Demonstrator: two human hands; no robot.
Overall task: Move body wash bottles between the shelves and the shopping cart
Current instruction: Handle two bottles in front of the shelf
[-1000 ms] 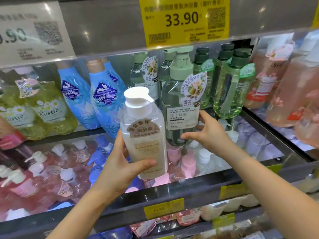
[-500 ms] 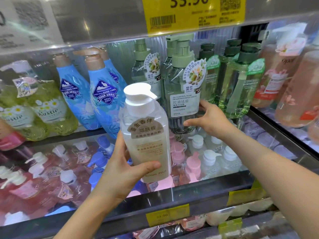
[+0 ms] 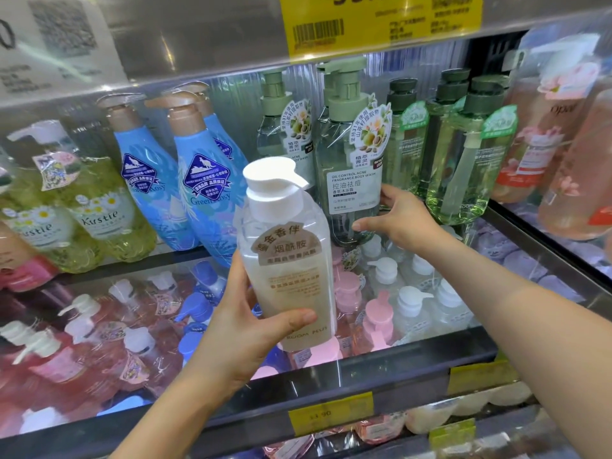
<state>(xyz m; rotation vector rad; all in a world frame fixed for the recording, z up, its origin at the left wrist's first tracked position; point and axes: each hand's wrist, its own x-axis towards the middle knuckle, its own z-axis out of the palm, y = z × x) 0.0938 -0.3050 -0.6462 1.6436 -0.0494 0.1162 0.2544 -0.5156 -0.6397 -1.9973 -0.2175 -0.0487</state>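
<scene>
the left hand is gripping the pale white-capped bottle near the shelf front while the right hand, fingers spread, is apparently closing on the green-pump bottle farther back, needing a firm wrap next.

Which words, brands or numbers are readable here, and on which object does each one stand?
"OIL CONTROL ACNE FRAGRANCE BODY WASH", "控油祛痘": clear grey-green pump bottle that the right hand touches.
"烟酰胺", "ROOM PLUS" (faint): pale cream bottle with white pump, gripped by the left hand.
"Kustie": yellow-green daisy bottle.
"Green Rosy": blue bottle with brown pump.
"Opal" (blurred): pink bottle.
Yellow price tags: digits unreadable.
</scene>
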